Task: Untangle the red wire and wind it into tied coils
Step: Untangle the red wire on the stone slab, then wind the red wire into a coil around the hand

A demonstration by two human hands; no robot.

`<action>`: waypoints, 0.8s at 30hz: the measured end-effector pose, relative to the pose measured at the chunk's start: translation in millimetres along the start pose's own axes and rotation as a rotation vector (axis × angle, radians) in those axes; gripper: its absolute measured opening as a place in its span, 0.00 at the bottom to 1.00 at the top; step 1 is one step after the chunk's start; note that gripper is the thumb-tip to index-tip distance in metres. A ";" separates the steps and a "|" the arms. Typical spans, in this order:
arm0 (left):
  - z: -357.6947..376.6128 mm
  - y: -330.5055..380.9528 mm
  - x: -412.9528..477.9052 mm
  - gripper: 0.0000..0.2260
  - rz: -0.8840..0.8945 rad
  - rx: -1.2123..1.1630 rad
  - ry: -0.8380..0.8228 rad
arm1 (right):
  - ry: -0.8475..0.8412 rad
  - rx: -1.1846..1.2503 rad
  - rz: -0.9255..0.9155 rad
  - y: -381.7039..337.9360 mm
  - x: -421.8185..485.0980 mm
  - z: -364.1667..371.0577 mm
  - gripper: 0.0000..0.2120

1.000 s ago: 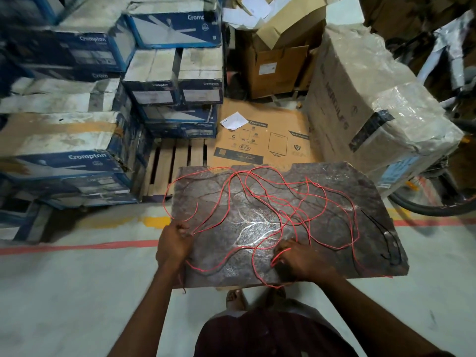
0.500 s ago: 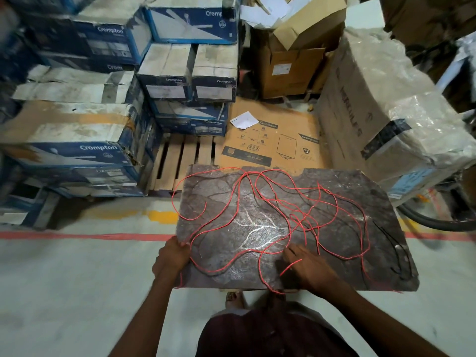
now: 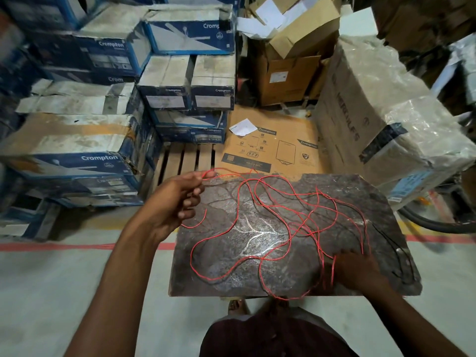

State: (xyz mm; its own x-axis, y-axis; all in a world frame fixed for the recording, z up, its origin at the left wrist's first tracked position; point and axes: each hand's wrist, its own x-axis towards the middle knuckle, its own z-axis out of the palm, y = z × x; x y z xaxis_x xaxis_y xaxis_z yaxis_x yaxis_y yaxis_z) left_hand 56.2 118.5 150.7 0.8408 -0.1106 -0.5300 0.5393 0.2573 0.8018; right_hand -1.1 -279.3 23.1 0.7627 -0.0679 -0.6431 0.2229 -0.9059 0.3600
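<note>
Warehouse floor [image 3: 51, 292] with a red tape line [image 3: 51, 246], blue Crompton boxes [image 3: 77, 150] stacked on the left, wooden pallet [image 3: 180, 161] and flat cardboard [image 3: 283, 140] behind. Dark marble-looking table [image 3: 347, 186] in the middle, red wire [image 3: 306, 222] sprawled over it in loose tangled loops, thickest toward the right, one loop hanging off the near edge. Left hand [image 3: 177, 202] up over the far-left corner, fingers curled, pinching a strand between thumb and forefinger. Right hand [image 3: 358, 269] down on the near-right part, in among the strands; too dark and blurry, so can't tell if gripping anything. Thin black wire [image 3: 396, 249] near the right edge.
</note>
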 end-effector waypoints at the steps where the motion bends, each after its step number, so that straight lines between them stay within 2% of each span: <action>1: 5.9 5.9 -3.3 0.15 0.031 -0.002 -0.039 | -0.004 0.022 0.053 9.2 -1.9 -2.9 0.23; 3: 17.0 14.7 -7.6 0.15 0.085 0.026 -0.073 | 0.052 0.082 0.165 28.4 -5.3 -15.1 0.24; 6: 36.4 26.8 -13.0 0.14 0.140 0.059 -0.116 | 0.381 0.288 0.228 47.5 -12.2 -54.0 0.24; 9: 59.2 38.0 -16.0 0.12 0.159 0.108 -0.178 | 0.698 0.665 0.000 36.8 -25.7 -110.4 0.23; 12: 83.7 51.2 -23.7 0.09 0.160 0.128 -0.287 | 0.845 0.962 -0.311 17.5 -29.9 -165.3 0.25; 14: 98.4 60.1 -32.6 0.08 0.154 0.089 -0.387 | 0.884 1.041 -0.490 10.6 -26.0 -189.1 0.28; 16: 110.5 68.4 -41.8 0.09 0.161 0.047 -0.512 | 0.836 1.092 -0.611 9.0 -23.7 -207.2 0.27; 19: 122.9 79.2 -53.2 0.13 0.185 -0.022 -0.692 | 0.829 1.178 -0.762 9.6 -25.4 -228.7 0.19; 21: 128.2 85.2 -58.2 0.15 0.193 -0.087 -0.794 | 0.798 1.324 -0.846 12.1 -31.3 -235.4 0.15; 24: 133.2 93.7 -58.8 0.20 0.227 -0.278 -0.908 | 0.788 1.487 -0.882 18.1 -46.6 -234.7 0.08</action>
State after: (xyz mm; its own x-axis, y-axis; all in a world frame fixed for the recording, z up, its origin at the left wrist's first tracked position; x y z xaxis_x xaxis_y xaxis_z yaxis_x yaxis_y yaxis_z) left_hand 63.7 21.3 293.8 0.7030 -0.6980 0.1368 0.4272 0.5681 0.7034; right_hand 109.8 -194.4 218.2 0.8996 0.3408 0.2731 0.3463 -0.1756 -0.9215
